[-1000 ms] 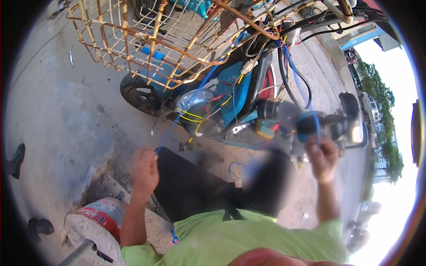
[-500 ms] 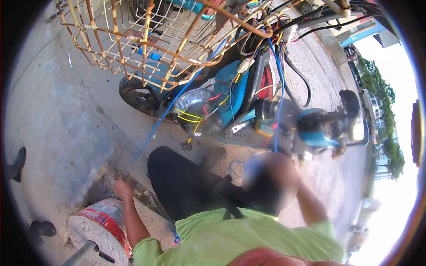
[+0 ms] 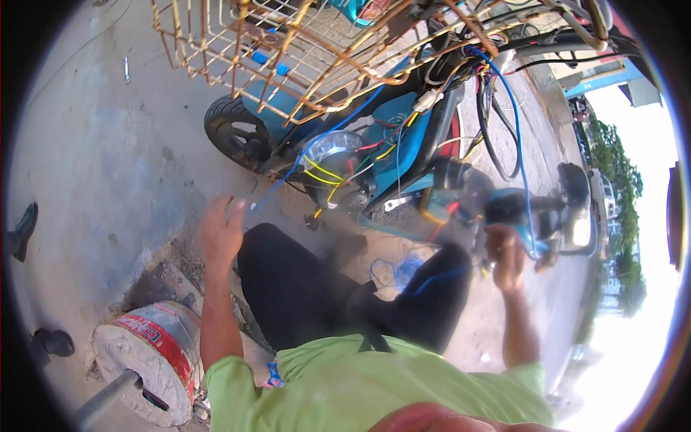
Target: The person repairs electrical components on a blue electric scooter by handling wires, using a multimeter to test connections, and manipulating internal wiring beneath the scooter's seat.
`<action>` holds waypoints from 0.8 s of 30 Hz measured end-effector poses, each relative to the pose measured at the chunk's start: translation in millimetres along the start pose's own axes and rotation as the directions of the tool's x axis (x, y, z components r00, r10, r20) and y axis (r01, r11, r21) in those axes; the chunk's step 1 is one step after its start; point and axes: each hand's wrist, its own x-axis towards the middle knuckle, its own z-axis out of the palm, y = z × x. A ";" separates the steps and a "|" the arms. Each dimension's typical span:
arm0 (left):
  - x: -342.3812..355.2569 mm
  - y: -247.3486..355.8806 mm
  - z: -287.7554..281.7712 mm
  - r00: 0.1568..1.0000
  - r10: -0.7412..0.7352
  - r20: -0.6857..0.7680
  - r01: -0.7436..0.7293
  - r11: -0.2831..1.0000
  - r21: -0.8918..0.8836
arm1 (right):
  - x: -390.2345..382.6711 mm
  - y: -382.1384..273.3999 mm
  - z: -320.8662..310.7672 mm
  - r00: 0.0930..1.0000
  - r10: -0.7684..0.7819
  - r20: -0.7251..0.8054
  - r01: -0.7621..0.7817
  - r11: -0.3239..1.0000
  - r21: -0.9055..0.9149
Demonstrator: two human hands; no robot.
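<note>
My left hand (image 3: pixel 222 227) is raised beside my left knee, fingers apart and nothing visible in them. A blue wire (image 3: pixel 317 137) slants down from the handlebar wiring and fades out just short of its fingertips. On the right, my right hand (image 3: pixel 506 252) is up with its fingers bent, slightly blurred. A second stretch of blue wire (image 3: pixel 517 122) drops from the wiring to this hand, which appears to hold it. In front of me stands a blue scooter (image 3: pixel 403 137) with loose coloured wires (image 3: pixel 327 180) hanging by its round lamp (image 3: pixel 335 147).
A rusty wire basket (image 3: pixel 281 50) overhangs the scooter's front. To my lower left lies a round drum (image 3: pixel 144 353) with a red band and a metal rod (image 3: pixel 108 396). Blue tangled wire (image 3: pixel 407 272) lies between my knees. A wrench (image 3: pixel 127 70) rests on the ground.
My left hand has risen and its fingers have spread. My right hand has come down and outward to the right, the blue wire shifting along with it. The view has shifted slightly.
</note>
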 end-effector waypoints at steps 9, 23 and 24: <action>34.2 76.3 57.8 0.988 0.152 0.006 -0.130 0.867 -0.481 | 8.1 -3.8 -25.3 0.996 0.043 -0.075 -0.037 0.996 0.076; -30.5 -183.2 32.1 0.865 -0.462 -0.197 0.364 0.847 -0.388 | 61.3 14.9 -82.8 0.958 0.150 -0.246 -0.188 0.972 -0.140; -48.8 -214.3 32.6 0.818 -0.532 -0.218 0.428 0.817 -0.386 | 65.2 10.4 -84.8 0.953 0.161 -0.258 -0.215 0.956 -0.198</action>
